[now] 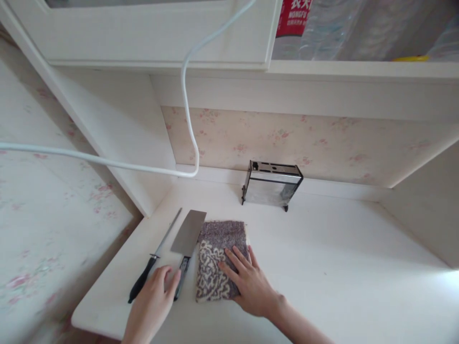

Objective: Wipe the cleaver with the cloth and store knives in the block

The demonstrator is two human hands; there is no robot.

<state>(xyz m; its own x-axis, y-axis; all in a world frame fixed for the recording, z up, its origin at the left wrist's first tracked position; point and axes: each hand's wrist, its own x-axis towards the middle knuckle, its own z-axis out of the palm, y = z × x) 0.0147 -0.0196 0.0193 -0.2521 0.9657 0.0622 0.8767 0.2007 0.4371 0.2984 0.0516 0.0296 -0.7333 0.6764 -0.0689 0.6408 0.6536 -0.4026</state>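
Note:
My right hand [253, 282] lies flat on a folded grey-purple and cream patterned towel [211, 272], fingers spread. Left of the towel is a cleaver [190, 234] with a broad steel blade and a dark handle; the blade's right edge is close against the towel. My left hand [154, 294] hovers or rests between the cleaver's handle and a honing steel [167, 239] with a black handle. Its fingers are curled, with a gap between thumb and forefinger, and the thumb is beside the cleaver handle. Whether it touches either tool is not clear.
A knife block [274, 177] with a slotted metal top stands at the back of the white tabletop [340, 267]. A white cable [143, 167] hangs across the view at left. Overhead is a cabinet [154, 40] beside a shelf of wrapped bottles [333, 28].

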